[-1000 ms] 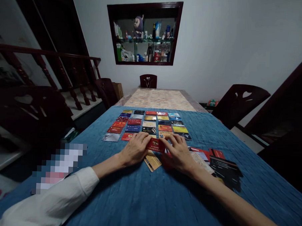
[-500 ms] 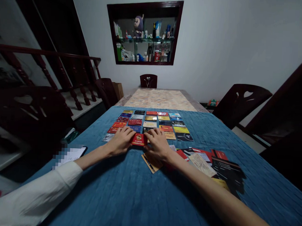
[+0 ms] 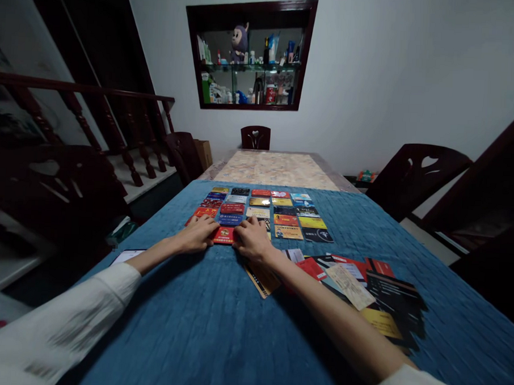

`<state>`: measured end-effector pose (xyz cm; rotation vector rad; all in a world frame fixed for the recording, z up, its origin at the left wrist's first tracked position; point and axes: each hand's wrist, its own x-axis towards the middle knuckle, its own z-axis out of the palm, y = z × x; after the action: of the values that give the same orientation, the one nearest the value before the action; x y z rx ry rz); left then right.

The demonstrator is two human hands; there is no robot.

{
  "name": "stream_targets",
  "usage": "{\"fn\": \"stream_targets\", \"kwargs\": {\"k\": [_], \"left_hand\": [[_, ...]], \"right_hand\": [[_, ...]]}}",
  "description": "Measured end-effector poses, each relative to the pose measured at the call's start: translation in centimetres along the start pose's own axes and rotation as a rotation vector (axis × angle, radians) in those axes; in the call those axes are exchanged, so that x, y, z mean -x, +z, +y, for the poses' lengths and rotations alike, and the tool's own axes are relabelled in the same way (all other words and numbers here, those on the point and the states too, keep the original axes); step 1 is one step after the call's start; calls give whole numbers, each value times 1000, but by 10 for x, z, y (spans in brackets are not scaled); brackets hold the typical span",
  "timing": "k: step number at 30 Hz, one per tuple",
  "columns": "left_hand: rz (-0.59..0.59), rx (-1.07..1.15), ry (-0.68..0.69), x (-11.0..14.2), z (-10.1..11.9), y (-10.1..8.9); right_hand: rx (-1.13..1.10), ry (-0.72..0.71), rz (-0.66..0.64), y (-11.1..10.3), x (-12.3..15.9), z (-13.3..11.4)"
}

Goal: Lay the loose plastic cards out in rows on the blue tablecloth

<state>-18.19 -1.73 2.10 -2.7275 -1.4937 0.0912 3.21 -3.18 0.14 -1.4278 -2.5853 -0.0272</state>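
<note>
A red card [image 3: 224, 236] with a round gold picture lies at the near edge of the grid of cards, between my two hands. My left hand [image 3: 199, 234] grips its left edge with bent fingers. From the other side, my right hand [image 3: 254, 239] grips the right edge, partly covering neighbouring cards. Just beyond the red card is a blue card [image 3: 231, 220]. A black card [image 3: 319, 235] and a tan card [image 3: 288, 232] lie in the near row to the right. An orange and black card [image 3: 264, 282] sits below my right hand, partly hidden by it.
A loose pile of cards, with a dark card [image 3: 395, 292] and a cream card [image 3: 350, 284], spreads to the right on the blue cloth [image 3: 191, 331]. A phone [image 3: 126, 256] lies partly behind my left forearm. Chairs, including a dark chair [image 3: 417, 174], stand around the table.
Both hands have shifted slightly left with the red card, and it now lies flatter in line with the near row. More of the tan card shows.
</note>
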Motion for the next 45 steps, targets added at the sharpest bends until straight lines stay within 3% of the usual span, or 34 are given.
{"fn": "stream_targets", "kwargs": {"k": [16, 27, 35, 45], "left_hand": [[-58, -34, 0, -10, -8, 6], [-12, -77, 45, -15, -16, 16], [43, -134, 93, -16, -8, 11], [-54, -186, 82, -17, 10, -8]], "right_hand": [[-36, 33, -38, 5, -9, 1], [-8, 29, -47, 3, -8, 2], [33, 22, -37, 0, -6, -1], [54, 2, -25, 0, -6, 0]]}}
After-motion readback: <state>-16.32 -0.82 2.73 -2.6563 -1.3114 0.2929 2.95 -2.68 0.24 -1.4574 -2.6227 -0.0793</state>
